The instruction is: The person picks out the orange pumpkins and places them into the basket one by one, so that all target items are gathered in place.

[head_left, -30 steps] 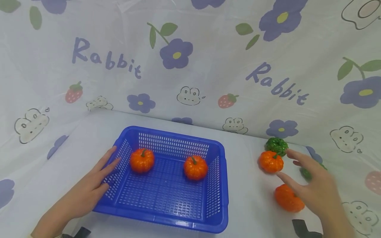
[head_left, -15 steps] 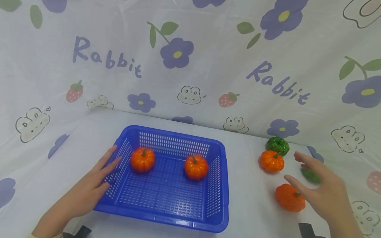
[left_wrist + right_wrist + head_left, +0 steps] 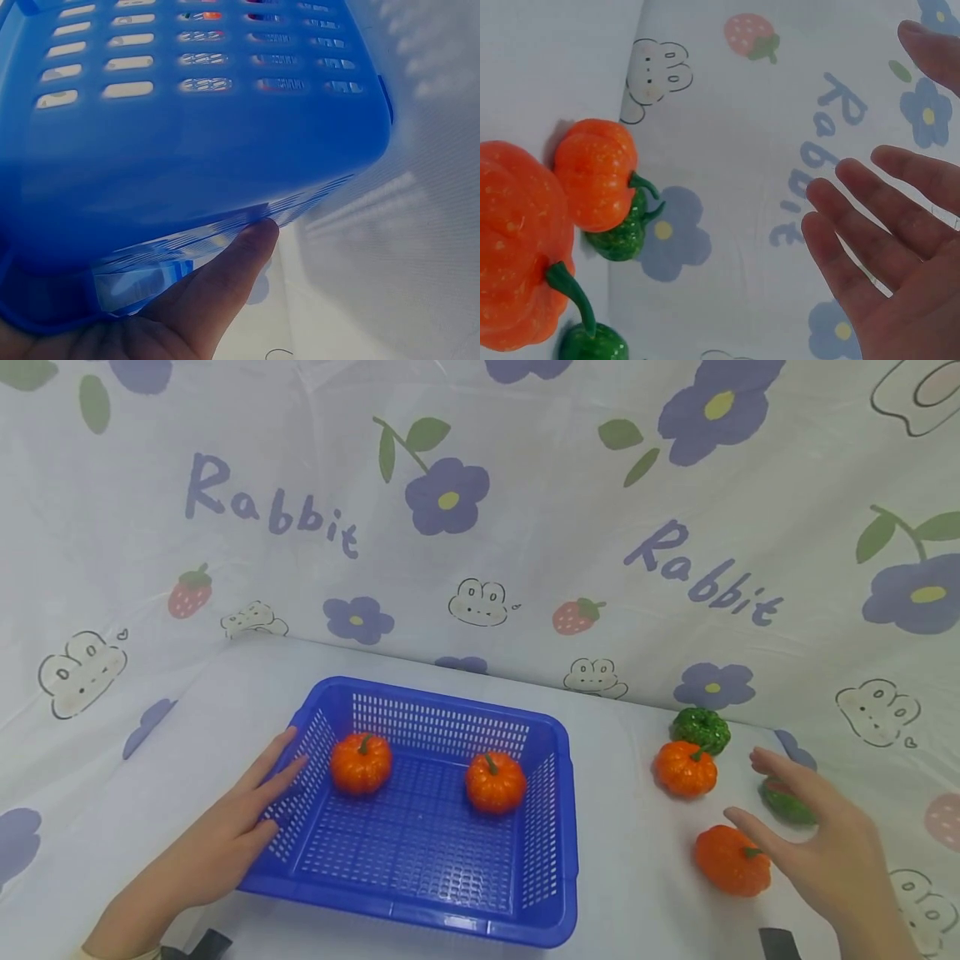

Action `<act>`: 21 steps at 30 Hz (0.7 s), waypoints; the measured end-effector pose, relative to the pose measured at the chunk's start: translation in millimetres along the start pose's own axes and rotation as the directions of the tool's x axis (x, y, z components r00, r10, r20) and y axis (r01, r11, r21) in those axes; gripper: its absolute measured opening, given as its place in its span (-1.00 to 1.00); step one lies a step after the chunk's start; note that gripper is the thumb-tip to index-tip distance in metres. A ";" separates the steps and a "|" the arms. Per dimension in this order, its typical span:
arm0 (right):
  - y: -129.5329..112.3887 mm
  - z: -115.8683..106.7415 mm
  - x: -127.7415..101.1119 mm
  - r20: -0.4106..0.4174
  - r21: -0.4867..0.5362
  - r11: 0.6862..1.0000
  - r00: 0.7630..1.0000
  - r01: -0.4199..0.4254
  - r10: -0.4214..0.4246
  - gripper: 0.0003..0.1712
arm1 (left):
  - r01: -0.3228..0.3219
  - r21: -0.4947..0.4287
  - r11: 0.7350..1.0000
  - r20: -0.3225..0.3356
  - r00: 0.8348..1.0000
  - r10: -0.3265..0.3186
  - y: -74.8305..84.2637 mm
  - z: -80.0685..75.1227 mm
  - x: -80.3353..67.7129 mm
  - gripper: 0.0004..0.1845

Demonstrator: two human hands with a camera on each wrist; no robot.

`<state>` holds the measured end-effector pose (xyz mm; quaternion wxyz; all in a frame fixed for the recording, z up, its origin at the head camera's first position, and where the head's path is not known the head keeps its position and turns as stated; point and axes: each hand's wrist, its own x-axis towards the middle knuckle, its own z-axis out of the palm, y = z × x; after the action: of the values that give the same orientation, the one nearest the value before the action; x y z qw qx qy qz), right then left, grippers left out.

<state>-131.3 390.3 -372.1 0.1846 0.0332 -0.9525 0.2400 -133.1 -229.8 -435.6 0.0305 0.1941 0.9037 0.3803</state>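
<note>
Left hand point(image 3: 217, 843) flat on basket point(image 3: 187, 150) – thumb beneath, wrist-only; right hand point(image 3: 825, 852) released over pumpkin point(image 3: 731, 860).

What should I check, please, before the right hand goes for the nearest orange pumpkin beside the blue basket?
1. Right hand holds nothing, fingers spread: ok.
2. Nearest orange pumpkin lies uncovered on the table: ok.
3. Left hand rests against the blue basket wall: ok.
4. Basket floor has room beside its two pumpkins: ok.
5. Green pumpkin sits close by the right hand's fingers, could get bumped: not ok.
</note>
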 end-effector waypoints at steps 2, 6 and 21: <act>3.2 0.7 -1.9 0.007 0.008 1.000 1.000 -0.011 0.011 -0.06 | 0.001 0.000 1.000 0.000 1.000 -0.001 0.0 0.1 -0.1 -0.25; 9.8 2.5 -4.7 0.015 0.014 0.999 0.999 -0.040 0.040 -0.04 | 0.000 -0.002 1.000 0.000 1.000 0.000 -0.5 0.5 0.1 -0.25; 36.7 2.8 -7.2 0.135 0.002 0.983 0.974 -0.184 0.182 0.09 | 0.005 0.007 1.000 0.005 1.000 -0.005 0.5 -1.1 -0.2 -0.24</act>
<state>-131.1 421.1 -393.3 0.0967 -0.0374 -0.9599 0.2603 -133.0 -230.4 -434.5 0.0328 0.1930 0.9054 0.3768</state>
